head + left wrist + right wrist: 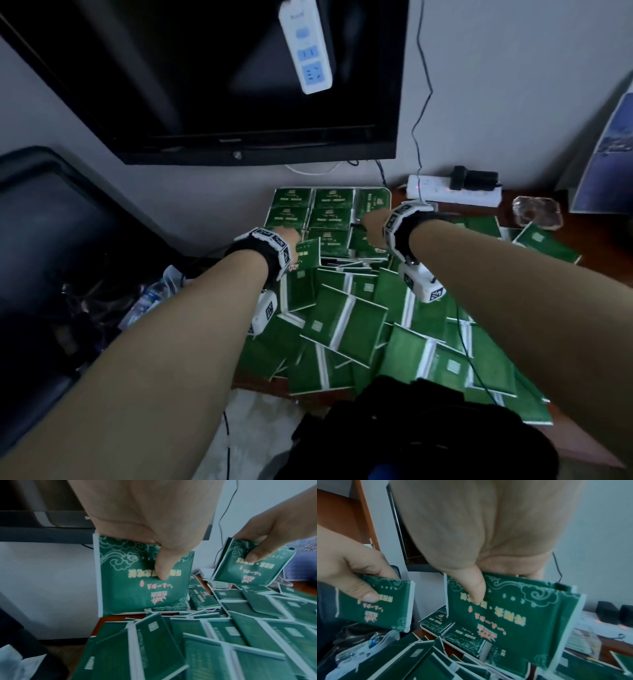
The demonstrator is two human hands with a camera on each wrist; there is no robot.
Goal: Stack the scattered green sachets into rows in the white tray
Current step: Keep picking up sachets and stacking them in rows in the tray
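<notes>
Scattered green sachets (346, 329), white-edged; left hand (154, 524), right hand (496, 534) each pinch one.

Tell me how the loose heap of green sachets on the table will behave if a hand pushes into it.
The loose heap will probably slide and fan out: the flat sachets overlap at odd angles. Some already overhang the table edge near the person, so they may drop off. Each looks light, since the left hand holds a sachet by thumb pinch alone.

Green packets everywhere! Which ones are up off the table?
Two: the packet pinched in the left hand and the packet pinched in the right hand. The others lie flat.
</notes>
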